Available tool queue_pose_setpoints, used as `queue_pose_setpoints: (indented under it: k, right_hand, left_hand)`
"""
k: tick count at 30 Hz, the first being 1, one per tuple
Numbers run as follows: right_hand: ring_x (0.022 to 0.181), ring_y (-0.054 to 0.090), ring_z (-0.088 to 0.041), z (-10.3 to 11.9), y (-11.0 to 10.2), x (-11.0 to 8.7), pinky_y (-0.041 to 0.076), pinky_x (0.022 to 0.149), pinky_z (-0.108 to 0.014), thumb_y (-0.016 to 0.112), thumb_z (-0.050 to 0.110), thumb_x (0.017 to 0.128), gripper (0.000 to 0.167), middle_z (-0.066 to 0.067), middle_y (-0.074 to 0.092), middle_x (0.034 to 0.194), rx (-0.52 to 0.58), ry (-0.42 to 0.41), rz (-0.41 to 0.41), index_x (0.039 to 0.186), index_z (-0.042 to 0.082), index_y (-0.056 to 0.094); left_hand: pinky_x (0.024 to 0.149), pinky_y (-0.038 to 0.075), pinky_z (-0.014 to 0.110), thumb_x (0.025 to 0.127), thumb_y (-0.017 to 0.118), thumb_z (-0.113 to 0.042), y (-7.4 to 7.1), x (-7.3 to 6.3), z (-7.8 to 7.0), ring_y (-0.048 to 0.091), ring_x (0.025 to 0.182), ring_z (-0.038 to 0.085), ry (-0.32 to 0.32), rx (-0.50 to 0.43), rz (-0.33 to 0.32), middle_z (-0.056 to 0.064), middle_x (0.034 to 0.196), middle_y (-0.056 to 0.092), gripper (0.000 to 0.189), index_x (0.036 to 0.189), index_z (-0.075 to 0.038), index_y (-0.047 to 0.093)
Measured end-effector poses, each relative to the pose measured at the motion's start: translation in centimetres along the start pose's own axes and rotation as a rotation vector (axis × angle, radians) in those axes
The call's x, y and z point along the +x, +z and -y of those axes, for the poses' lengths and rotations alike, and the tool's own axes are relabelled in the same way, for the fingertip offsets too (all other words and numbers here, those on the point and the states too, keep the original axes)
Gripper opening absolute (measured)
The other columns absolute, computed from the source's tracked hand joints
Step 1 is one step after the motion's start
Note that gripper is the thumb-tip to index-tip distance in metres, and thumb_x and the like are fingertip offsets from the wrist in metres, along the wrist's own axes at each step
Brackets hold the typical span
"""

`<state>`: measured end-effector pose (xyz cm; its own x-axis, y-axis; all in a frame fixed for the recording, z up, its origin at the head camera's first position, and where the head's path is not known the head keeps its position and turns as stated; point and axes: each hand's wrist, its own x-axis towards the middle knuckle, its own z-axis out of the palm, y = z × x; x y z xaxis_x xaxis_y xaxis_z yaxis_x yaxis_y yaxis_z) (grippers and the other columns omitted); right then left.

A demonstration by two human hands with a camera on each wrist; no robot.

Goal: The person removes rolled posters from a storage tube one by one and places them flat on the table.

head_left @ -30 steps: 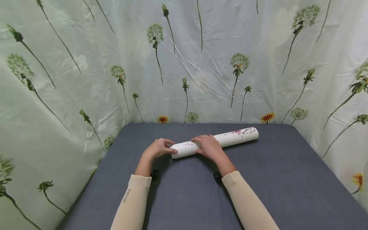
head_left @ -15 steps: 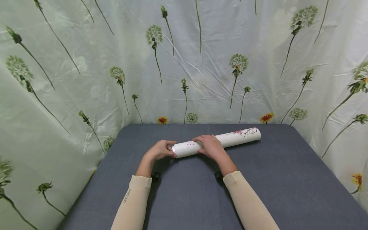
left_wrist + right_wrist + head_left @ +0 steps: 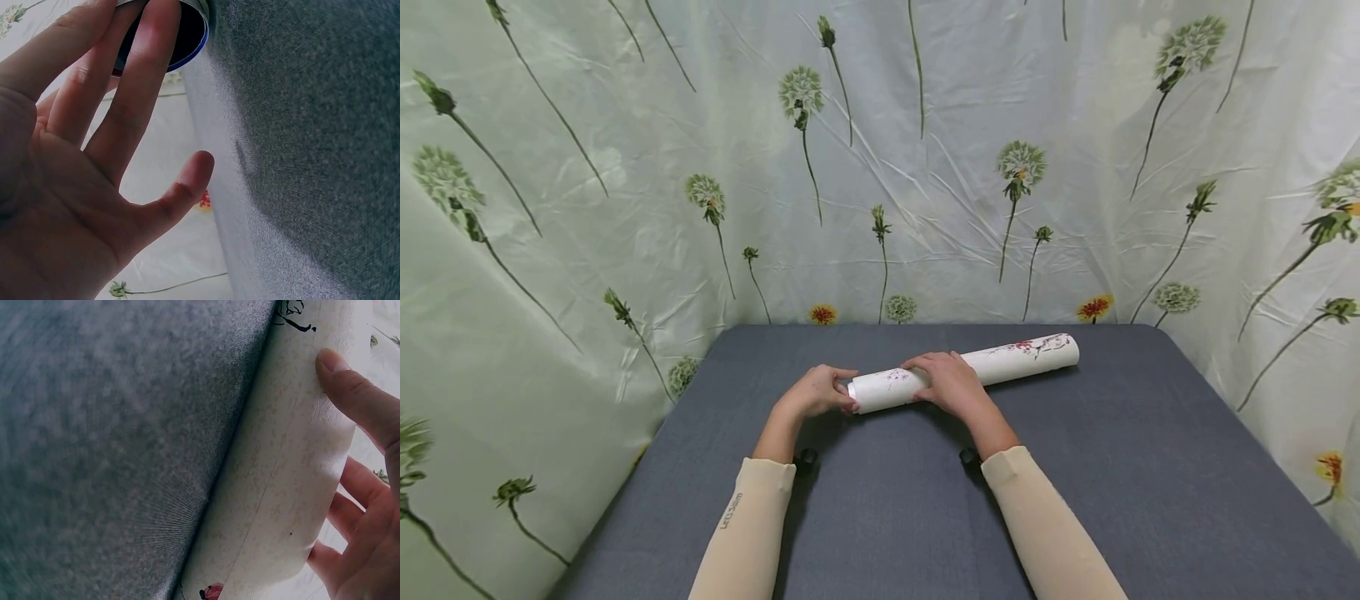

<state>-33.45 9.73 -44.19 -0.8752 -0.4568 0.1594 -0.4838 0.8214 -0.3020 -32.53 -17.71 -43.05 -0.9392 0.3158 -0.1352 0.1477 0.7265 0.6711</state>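
Observation:
A long white roll of wallpaper (image 3: 1007, 363), printed with pink blossoms and dark twigs, lies slantwise on the table, its right end farther from me. My left hand (image 3: 814, 392) is at the roll's left end, thumb and fingers around the rim. In the left wrist view, fingers (image 3: 140, 69) reach across the roll's hollow end (image 3: 187, 37), dark inside with a blue edge; the little finger sticks out apart. My right hand (image 3: 951, 383) grips the roll left of its middle from above. Its thumb (image 3: 350, 387) presses one side and the other fingers curve over the opposite side.
A dark grey cloth covers the table (image 3: 887, 517). Behind it and at both sides hangs a pale curtain (image 3: 940, 183) with dandelion prints. Dark wrist-worn cameras show below each hand. The table's back edge lies close beyond the roll.
The roll has shifted slightly right and away from the left hand. My left thumb has slid back from the roll's side to its end rim. My right hand keeps its grip, moving slightly right.

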Motion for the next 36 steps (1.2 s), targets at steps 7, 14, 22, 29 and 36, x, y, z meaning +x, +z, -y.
queue_pose_setpoints:
  k: [7, 14, 22, 29, 36]
  right_hand:
    - [0.144, 0.056, -0.030, -0.1, -0.3, -0.2, 0.030, 0.126, -0.060, 0.086, 0.033, 0.089, 0.056, -0.006, 0.066, 0.149, 0.005, 0.002, 0.009, 0.142, 0.026, 0.068]
    - [0.145, 0.056, -0.031, -0.3, -0.6, -0.2, 0.029, 0.127, -0.061, 0.086, 0.033, 0.089, 0.056, -0.007, 0.065, 0.150, 0.008, 0.015, 0.016, 0.142, 0.026, 0.068]
    - [0.146, 0.055, -0.031, -0.6, -0.6, -0.1, 0.029, 0.127, -0.060, 0.086, 0.032, 0.090, 0.056, -0.007, 0.065, 0.150, 0.004, 0.024, 0.029, 0.143, 0.026, 0.068]
    - [0.145, 0.055, -0.031, -0.8, -0.7, -0.2, 0.029, 0.127, -0.060, 0.086, 0.032, 0.090, 0.055, -0.007, 0.065, 0.150, 0.012, 0.027, 0.038, 0.142, 0.026, 0.069]
    - [0.144, 0.056, -0.032, -1.1, -0.7, -0.2, 0.031, 0.126, -0.059, 0.086, 0.033, 0.090, 0.054, -0.008, 0.065, 0.149, 0.015, 0.018, 0.034, 0.141, 0.025, 0.069]
  left_hand:
    - [0.081, 0.054, 0.029, 0.088, 0.087, -0.014, -0.1, -0.1, 0.3, 0.074, 0.072, 0.010, -0.014, 0.029, -0.009, 0.002, 0.080, 0.080, 0.067, 0.149, -0.003, 0.061]
    - [0.083, 0.056, 0.032, 0.088, 0.087, -0.015, -0.2, -0.2, 0.2, 0.076, 0.073, 0.011, -0.008, 0.046, -0.021, 0.003, 0.079, 0.081, 0.062, 0.145, -0.004, 0.065]
    - [0.086, 0.058, 0.036, 0.088, 0.087, -0.013, -0.2, -0.2, 0.0, 0.076, 0.073, 0.012, -0.021, 0.038, -0.012, 0.004, 0.079, 0.081, 0.059, 0.143, -0.003, 0.067]
    - [0.083, 0.057, 0.033, 0.089, 0.086, -0.012, -0.2, -0.3, 0.1, 0.075, 0.072, 0.013, -0.019, 0.039, -0.003, 0.004, 0.077, 0.080, 0.058, 0.143, -0.004, 0.068]
    - [0.084, 0.058, 0.034, 0.088, 0.086, -0.012, -0.3, -0.3, 0.2, 0.076, 0.071, 0.016, -0.010, 0.030, 0.006, 0.005, 0.076, 0.080, 0.058, 0.142, -0.004, 0.068]
